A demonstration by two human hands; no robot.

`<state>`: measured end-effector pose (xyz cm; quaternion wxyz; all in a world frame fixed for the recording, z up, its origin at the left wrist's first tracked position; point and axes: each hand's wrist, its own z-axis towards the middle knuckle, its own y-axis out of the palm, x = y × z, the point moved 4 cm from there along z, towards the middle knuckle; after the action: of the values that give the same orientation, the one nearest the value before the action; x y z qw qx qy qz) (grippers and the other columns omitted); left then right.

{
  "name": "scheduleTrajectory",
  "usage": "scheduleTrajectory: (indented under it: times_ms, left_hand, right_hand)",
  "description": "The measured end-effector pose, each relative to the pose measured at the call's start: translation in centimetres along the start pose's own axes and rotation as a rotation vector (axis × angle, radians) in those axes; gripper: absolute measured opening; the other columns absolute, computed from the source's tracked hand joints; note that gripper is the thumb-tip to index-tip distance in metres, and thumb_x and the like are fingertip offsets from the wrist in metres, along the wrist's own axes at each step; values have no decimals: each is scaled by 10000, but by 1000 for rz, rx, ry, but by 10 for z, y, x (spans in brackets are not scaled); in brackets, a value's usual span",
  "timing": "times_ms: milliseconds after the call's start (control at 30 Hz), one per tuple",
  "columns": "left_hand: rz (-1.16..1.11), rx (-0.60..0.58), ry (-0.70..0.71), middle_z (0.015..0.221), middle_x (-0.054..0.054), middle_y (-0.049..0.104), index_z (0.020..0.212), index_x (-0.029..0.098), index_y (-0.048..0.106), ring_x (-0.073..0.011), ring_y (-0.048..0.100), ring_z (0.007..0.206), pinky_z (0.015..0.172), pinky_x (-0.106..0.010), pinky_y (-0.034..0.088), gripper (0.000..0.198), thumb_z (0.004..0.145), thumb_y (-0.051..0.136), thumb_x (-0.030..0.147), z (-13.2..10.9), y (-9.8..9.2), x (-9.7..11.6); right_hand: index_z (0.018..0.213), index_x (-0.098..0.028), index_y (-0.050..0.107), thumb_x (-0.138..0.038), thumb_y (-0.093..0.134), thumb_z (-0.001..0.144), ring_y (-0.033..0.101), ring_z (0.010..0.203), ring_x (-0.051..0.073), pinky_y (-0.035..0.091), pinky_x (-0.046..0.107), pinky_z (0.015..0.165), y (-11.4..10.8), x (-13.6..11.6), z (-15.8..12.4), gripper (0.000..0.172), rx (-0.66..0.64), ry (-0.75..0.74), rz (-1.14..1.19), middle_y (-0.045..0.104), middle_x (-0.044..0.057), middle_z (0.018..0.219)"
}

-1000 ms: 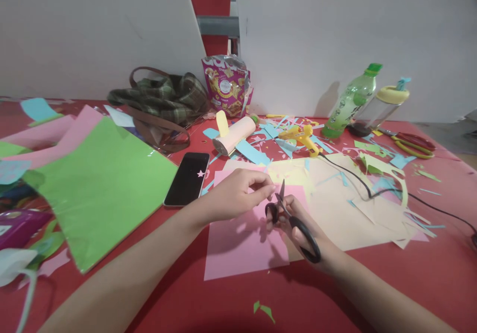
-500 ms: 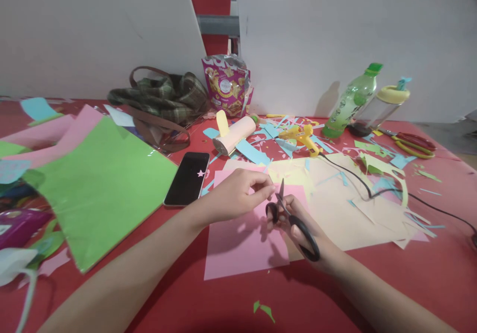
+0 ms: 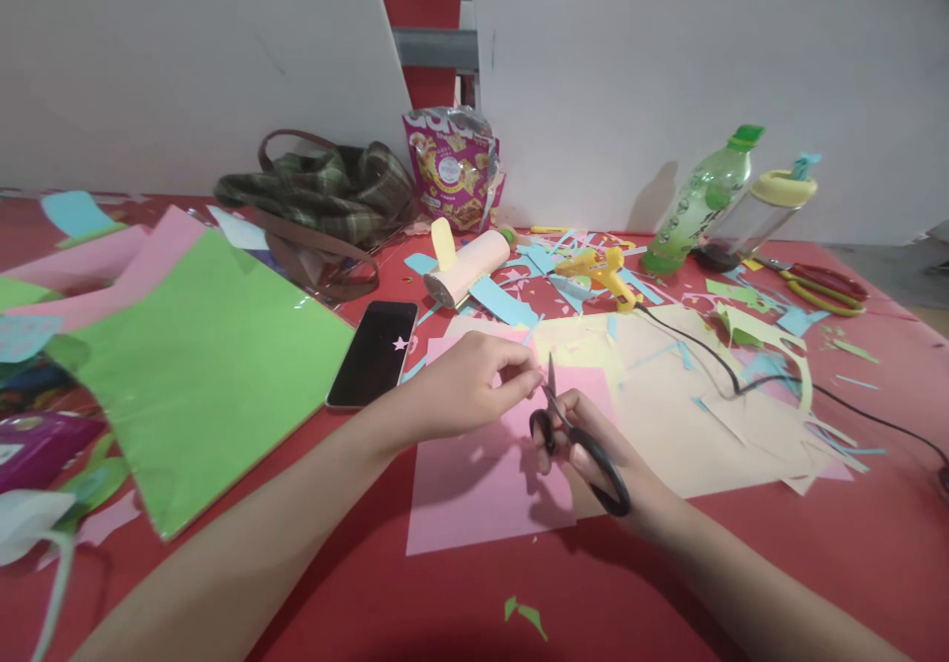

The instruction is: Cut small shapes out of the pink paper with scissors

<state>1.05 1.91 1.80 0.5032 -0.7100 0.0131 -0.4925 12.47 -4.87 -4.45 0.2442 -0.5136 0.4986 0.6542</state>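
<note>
My right hand point(image 3: 593, 445) grips black-handled scissors point(image 3: 602, 469), their blades slightly apart and pointing up beside my left fingertips. My left hand point(image 3: 485, 383) is closed in a pinch at the blades; whatever it pinches is too small to make out. Both hands hover above a pink sheet of paper point(image 3: 481, 504). To the left of it lies a black phone point(image 3: 371, 361) with a small pink paper star point(image 3: 400, 343) on its screen. Behind the hands rests a pale pink paper-covered tube point(image 3: 474, 267) with a yellow tab and blue paper strips around it.
A yellow glue gun point(image 3: 600, 272) trails its black cord point(image 3: 697, 346) rightward over cream paper point(image 3: 667, 425). Green sheets point(image 3: 200, 375) lie at left. Along the back stand a snack bag point(image 3: 454, 173), a plaid bag point(image 3: 326, 188), a green bottle point(image 3: 697, 207) and a clear cup point(image 3: 767, 217).
The scissors have shifted slightly left and their tips sit closer to my left fingertips. My left hand has barely moved.
</note>
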Motion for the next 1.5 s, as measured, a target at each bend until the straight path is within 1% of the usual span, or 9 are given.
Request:
scheduleTrajectory:
  times_ms: [200,333,533,733,867,1033,1200,1333,1500]
  left_hand:
    - [-9,-11,-9,554,27,460,563,145,427,-78,404,531,508,-189,297,243,776,357,237,-1,-1,0]
    - [7,-13,-19,559,26,469,568,142,448,-79,412,532,499,-189,289,255,776,360,260,-1,-2,0]
    - [25,-4,-24,554,27,463,560,142,446,-77,410,530,507,-186,292,256,772,368,262,-1,-3,-1]
    - [-19,2,-33,533,36,420,542,142,419,-70,379,514,492,-181,282,252,762,375,256,0,-3,-1]
    - [-76,11,-51,521,41,380,525,142,393,-66,346,501,473,-181,268,249,752,377,244,0,-2,-2]
    - [-147,20,-72,521,39,409,543,143,440,-70,346,496,464,-182,271,227,737,384,247,1,1,-3]
    - [-164,14,-84,507,44,385,533,142,441,-69,328,487,454,-181,261,236,736,394,254,1,1,-3]
    - [-173,15,-102,497,49,350,565,151,472,-71,310,474,445,-186,250,243,750,392,286,1,3,-6]
    - [-263,18,-110,514,41,376,602,152,501,-78,342,486,459,-190,270,251,759,389,313,2,8,-7]
  right_hand:
    - [790,-214,352,-395,533,732,435,632,122,332,277,614,0,0,-1,262,-9,19,-18,424,-11,704]
    - [779,-211,339,-400,524,735,436,593,112,337,274,587,0,1,-1,268,-28,40,-24,429,-10,708]
    - [764,-208,327,-405,509,744,445,539,92,328,255,546,0,3,0,269,-24,44,-53,424,-18,709]
    - [764,-211,324,-385,497,758,446,505,80,328,243,508,-3,5,0,246,2,40,-77,418,-23,708]
    - [766,-213,319,-393,511,746,446,523,87,341,248,518,-3,4,0,264,0,13,-64,427,-23,701]
    - [764,-213,322,-395,516,742,442,563,97,357,263,557,-1,3,1,268,-9,-12,-37,433,-16,704]
    - [762,-213,328,-396,516,742,438,547,94,343,253,539,-1,3,1,264,-17,-14,-28,425,-23,684]
    - [771,-214,325,-393,500,754,440,540,94,347,259,541,-1,3,1,251,-15,-14,-36,432,-20,688]
    - [781,-215,331,-395,505,749,448,529,92,356,252,520,-2,4,0,253,1,-35,-33,420,-23,690]
